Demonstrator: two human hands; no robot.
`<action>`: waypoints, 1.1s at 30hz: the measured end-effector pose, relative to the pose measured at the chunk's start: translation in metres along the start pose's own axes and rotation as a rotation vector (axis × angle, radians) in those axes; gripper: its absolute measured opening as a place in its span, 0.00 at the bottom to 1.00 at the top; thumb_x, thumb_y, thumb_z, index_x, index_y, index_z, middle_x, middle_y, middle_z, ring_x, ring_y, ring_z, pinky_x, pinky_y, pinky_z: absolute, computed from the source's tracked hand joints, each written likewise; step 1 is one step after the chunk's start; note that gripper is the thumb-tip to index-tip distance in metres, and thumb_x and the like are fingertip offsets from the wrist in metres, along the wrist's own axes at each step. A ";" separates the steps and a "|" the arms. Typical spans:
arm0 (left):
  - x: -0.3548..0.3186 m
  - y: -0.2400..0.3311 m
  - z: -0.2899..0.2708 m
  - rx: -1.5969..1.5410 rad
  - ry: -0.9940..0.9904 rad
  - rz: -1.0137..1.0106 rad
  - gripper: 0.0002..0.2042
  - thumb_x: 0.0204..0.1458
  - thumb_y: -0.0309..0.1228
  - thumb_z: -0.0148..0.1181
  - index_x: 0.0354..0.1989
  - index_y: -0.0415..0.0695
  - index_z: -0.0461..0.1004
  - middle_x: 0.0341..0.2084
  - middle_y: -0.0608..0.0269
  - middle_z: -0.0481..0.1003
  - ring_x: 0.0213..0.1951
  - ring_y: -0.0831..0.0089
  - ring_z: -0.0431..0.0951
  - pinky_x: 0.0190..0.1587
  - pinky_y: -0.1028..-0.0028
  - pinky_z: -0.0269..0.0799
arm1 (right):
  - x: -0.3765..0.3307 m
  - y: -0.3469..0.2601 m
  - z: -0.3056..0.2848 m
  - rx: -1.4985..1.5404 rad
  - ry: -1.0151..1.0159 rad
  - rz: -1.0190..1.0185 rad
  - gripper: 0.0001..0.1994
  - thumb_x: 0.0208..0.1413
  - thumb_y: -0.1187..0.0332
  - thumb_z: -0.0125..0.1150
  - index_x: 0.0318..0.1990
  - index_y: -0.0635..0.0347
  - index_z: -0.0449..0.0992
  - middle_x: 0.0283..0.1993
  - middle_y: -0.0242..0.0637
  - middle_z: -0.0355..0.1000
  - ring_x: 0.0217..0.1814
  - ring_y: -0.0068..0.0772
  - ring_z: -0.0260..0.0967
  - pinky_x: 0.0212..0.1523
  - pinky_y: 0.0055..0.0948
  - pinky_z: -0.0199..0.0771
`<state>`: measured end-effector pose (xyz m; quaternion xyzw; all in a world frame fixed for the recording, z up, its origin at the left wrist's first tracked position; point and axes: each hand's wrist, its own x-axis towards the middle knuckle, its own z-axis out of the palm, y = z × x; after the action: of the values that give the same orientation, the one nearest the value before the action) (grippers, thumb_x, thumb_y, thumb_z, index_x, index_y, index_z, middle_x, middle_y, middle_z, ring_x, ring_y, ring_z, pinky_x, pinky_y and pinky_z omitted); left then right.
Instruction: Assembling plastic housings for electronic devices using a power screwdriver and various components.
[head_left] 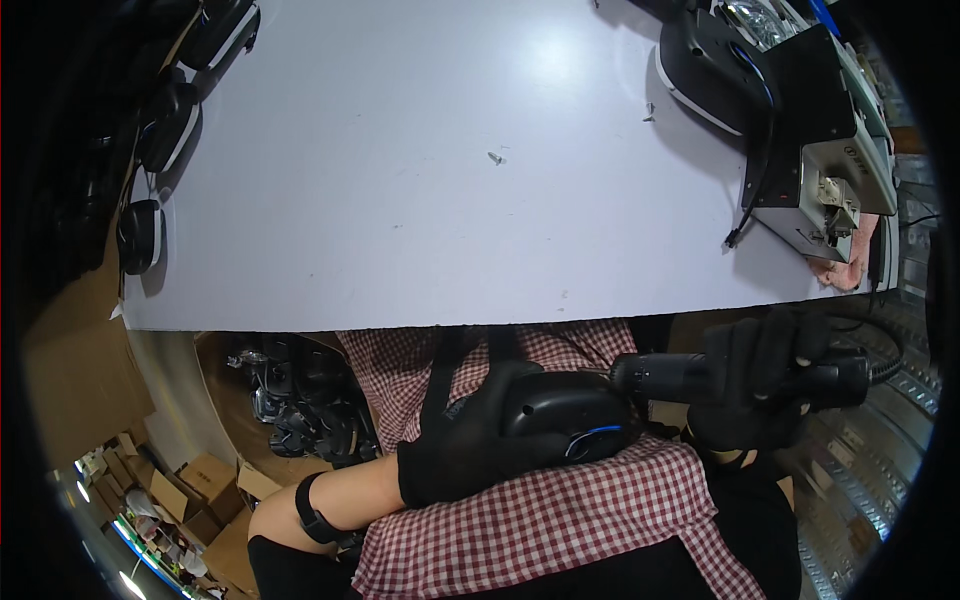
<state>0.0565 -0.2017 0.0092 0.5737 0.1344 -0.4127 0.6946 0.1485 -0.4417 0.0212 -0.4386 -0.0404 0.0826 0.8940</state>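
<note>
Below the table's front edge, over my lap, my left hand point(465, 440) in a black glove grips a black rounded housing point(560, 408), shaped like a vehicle mirror shell, with a curved blue strip. My gloved right hand point(765, 380) is wrapped around a black electric screwdriver point(665, 375), held level. Its tip end points left and meets the right side of the housing; the bit itself cannot be made out. A cable runs from the screwdriver's back end.
On the white table point(420, 220) lie a few small screws point(497, 158). Similar black housings point(165, 130) line the left edge, and another point(705, 75) leans by a metal control box point(830, 170) with a pink cloth point(850, 265). Below left, a carton point(225, 390) holds black parts.
</note>
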 end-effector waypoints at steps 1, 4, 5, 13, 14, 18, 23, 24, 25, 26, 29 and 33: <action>-0.001 0.000 0.000 -0.026 -0.006 0.010 0.33 0.52 0.33 0.67 0.62 0.39 0.54 0.51 0.47 0.70 0.51 0.63 0.75 0.50 0.67 0.75 | 0.001 0.001 0.000 -0.013 -0.046 -0.015 0.22 0.48 0.58 0.71 0.35 0.45 0.57 0.24 0.21 0.59 0.20 0.17 0.56 0.27 0.26 0.55; -0.004 0.000 0.001 -0.063 -0.006 0.026 0.34 0.51 0.33 0.68 0.61 0.39 0.54 0.50 0.46 0.70 0.51 0.62 0.75 0.50 0.67 0.75 | 0.002 0.003 0.000 -0.038 -0.101 -0.041 0.22 0.49 0.57 0.71 0.35 0.46 0.58 0.23 0.22 0.60 0.19 0.17 0.56 0.26 0.26 0.56; -0.005 0.000 0.001 -0.073 -0.001 0.031 0.34 0.51 0.34 0.68 0.61 0.39 0.54 0.50 0.46 0.70 0.51 0.62 0.75 0.50 0.66 0.76 | 0.003 0.003 0.000 -0.050 -0.109 -0.052 0.21 0.49 0.56 0.71 0.35 0.46 0.58 0.22 0.23 0.60 0.18 0.18 0.56 0.25 0.26 0.56; -0.040 0.053 -0.047 0.953 0.273 0.660 0.29 0.51 0.37 0.65 0.55 0.31 0.62 0.44 0.46 0.75 0.44 0.58 0.81 0.41 0.67 0.81 | 0.020 0.000 0.011 0.113 -0.194 0.046 0.18 0.54 0.48 0.63 0.34 0.49 0.66 0.21 0.29 0.65 0.18 0.23 0.62 0.22 0.25 0.62; -0.051 0.067 -0.056 0.629 0.204 0.295 0.29 0.50 0.37 0.65 0.55 0.31 0.63 0.43 0.46 0.76 0.44 0.59 0.82 0.41 0.68 0.81 | 0.021 0.000 0.011 0.043 -0.238 0.035 0.16 0.55 0.51 0.62 0.34 0.50 0.66 0.21 0.30 0.65 0.18 0.24 0.63 0.22 0.27 0.63; -0.058 0.044 -0.067 0.247 0.071 -0.114 0.30 0.50 0.37 0.65 0.55 0.30 0.63 0.41 0.45 0.77 0.41 0.62 0.82 0.41 0.69 0.80 | 0.027 -0.004 0.012 0.031 -0.329 0.046 0.12 0.53 0.63 0.64 0.35 0.51 0.65 0.23 0.33 0.67 0.21 0.29 0.67 0.25 0.31 0.67; -0.034 0.040 -0.052 0.217 0.051 -0.039 0.28 0.52 0.40 0.63 0.55 0.33 0.65 0.41 0.48 0.78 0.42 0.65 0.81 0.43 0.70 0.78 | 0.030 -0.022 0.011 -0.043 -0.386 -0.020 0.17 0.46 0.64 0.71 0.34 0.46 0.64 0.21 0.24 0.63 0.23 0.21 0.62 0.29 0.28 0.62; -0.026 0.043 -0.050 0.204 0.001 0.115 0.27 0.53 0.41 0.62 0.54 0.32 0.66 0.39 0.50 0.78 0.41 0.64 0.82 0.42 0.69 0.79 | 0.030 -0.030 0.011 -0.093 -0.380 -0.048 0.17 0.46 0.64 0.71 0.34 0.46 0.64 0.21 0.24 0.63 0.23 0.21 0.62 0.29 0.28 0.62; -0.022 0.039 -0.043 0.281 0.081 0.194 0.27 0.53 0.40 0.63 0.52 0.31 0.66 0.37 0.50 0.79 0.39 0.62 0.82 0.41 0.68 0.80 | 0.033 -0.039 0.010 -0.066 -0.346 -0.133 0.16 0.46 0.64 0.70 0.34 0.47 0.64 0.22 0.23 0.63 0.23 0.20 0.62 0.29 0.27 0.62; -0.018 0.044 -0.035 0.370 0.088 0.282 0.26 0.52 0.39 0.64 0.52 0.30 0.66 0.38 0.49 0.79 0.39 0.61 0.82 0.40 0.67 0.80 | 0.036 -0.049 0.009 -0.042 -0.326 -0.220 0.15 0.46 0.65 0.69 0.34 0.47 0.64 0.22 0.22 0.63 0.23 0.20 0.61 0.29 0.27 0.61; 0.000 0.058 -0.023 0.522 0.031 0.348 0.25 0.51 0.35 0.65 0.51 0.31 0.66 0.39 0.49 0.79 0.39 0.62 0.82 0.41 0.68 0.80 | 0.034 -0.080 -0.001 0.038 -0.264 -0.503 0.13 0.46 0.68 0.67 0.34 0.47 0.65 0.24 0.21 0.62 0.23 0.19 0.60 0.29 0.26 0.60; 0.017 0.071 -0.015 0.458 -0.129 0.102 0.27 0.51 0.39 0.65 0.53 0.32 0.66 0.40 0.50 0.78 0.40 0.65 0.82 0.43 0.70 0.78 | 0.024 -0.119 -0.019 -0.058 -0.198 -0.810 0.16 0.57 0.64 0.61 0.52 0.54 0.69 0.33 0.29 0.65 0.28 0.19 0.58 0.38 0.28 0.62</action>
<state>0.1230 -0.1952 0.0422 0.6945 -0.0364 -0.4328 0.5736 0.1878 -0.5236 0.1032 -0.4019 -0.2978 -0.2351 0.8334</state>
